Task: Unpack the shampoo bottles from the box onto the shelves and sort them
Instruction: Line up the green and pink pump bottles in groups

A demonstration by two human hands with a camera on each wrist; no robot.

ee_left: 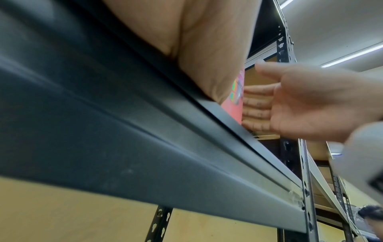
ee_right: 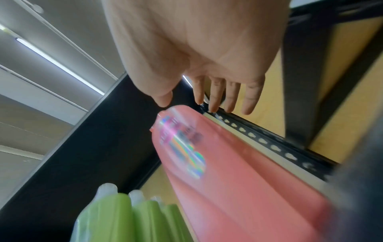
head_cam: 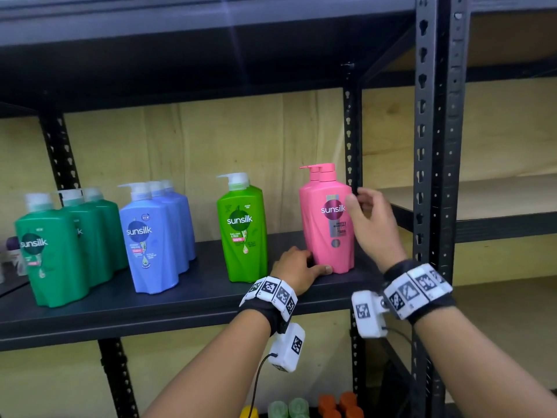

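Note:
Two pink shampoo bottles (head_cam: pixel 325 236) stand one behind the other at the right end of the dark shelf (head_cam: pixel 180 306). My left hand (head_cam: pixel 301 267) holds the front bottle's base, thumb lying along its front foot and curled fingers at its left side. My right hand (head_cam: pixel 367 218) hovers by the bottle's upper right edge. In the right wrist view its fingers (ee_right: pixel 232 95) are straight and clear of the pink bottle (ee_right: pixel 238 188). The left wrist view shows the same open right hand (ee_left: pixel 311 104) beside the pink bottle (ee_left: pixel 234 104).
Light green bottles (head_cam: pixel 242 236), blue bottles (head_cam: pixel 153 236) and dark green bottles (head_cam: pixel 57 251) stand in groups to the left. A black upright post (head_cam: pixel 434 146) rises just right of my right hand. Orange (head_cam: pixel 337 402) and pale green caps (head_cam: pixel 286 408) show on a lower shelf.

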